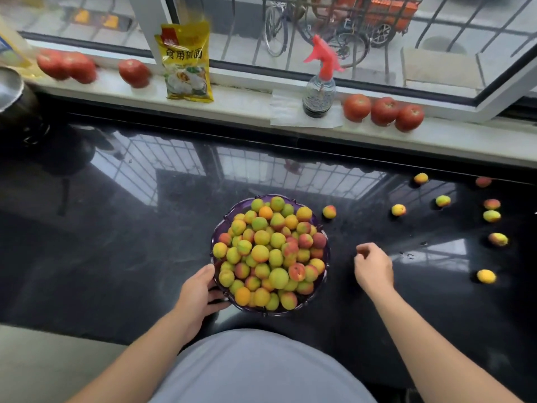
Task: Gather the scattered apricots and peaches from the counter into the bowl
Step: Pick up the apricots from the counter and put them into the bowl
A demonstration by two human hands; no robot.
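my left hand (195,289) grips the bowl (321,282) rim, near the surface (116,242) front edge. right hand (373,267) loosely curled, holding nothing, over bare surface; loose fruit (486,276) scattered well right.

A glossy black worktop (145,228) fills the middle of the view and mirrors the window bars in pale daylight. Along its 12 o'clock edge runs a white sill (247,103). On the sill stand a yellow packet (186,62), a spray bottle (319,88) with a red trigger on a white paper (282,112), and tomatoes (383,110) at 1 and 11 o'clock. Behind the window (290,24), metal bars, a bicycle (279,27) and an orange cart (389,13) show outside. A metal pot (11,85) sits at 10 o'clock.
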